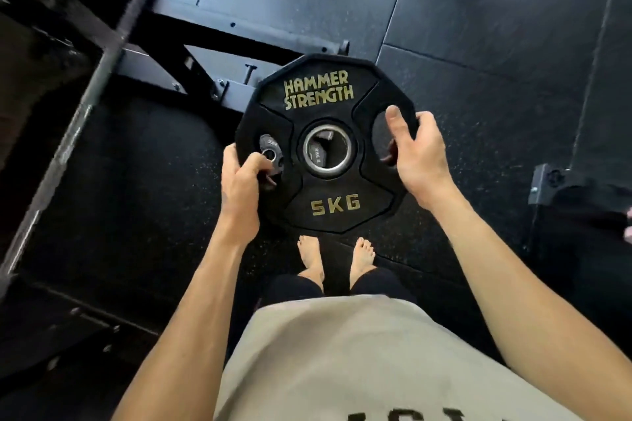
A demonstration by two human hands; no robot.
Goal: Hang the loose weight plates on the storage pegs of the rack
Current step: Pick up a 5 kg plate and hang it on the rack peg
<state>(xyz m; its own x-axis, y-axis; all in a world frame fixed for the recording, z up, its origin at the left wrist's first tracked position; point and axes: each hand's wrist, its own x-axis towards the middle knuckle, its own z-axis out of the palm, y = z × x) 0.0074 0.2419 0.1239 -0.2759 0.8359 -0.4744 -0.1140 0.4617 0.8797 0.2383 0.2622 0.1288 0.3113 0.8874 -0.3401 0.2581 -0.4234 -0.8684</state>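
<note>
A black 5 kg weight plate [321, 106] with gold lettering and a steel centre ring is held flat in front of me, above the floor. My left hand [239, 178] grips its left edge, fingers curled through the left grip hole. My right hand [415, 150] grips the right edge, thumb on top and fingers through the right grip hole. Through the plate's holes I see smaller plates [316, 155] lying on the floor below. The black rack frame [205, 31] lies ahead and to the left; no storage peg is plainly visible.
A steel barbell [102, 68] slants across the left side at height. A second black post base with a bracket [561, 181] stands at the right. My bare feet [337, 258] stand on the black rubber floor under the plate.
</note>
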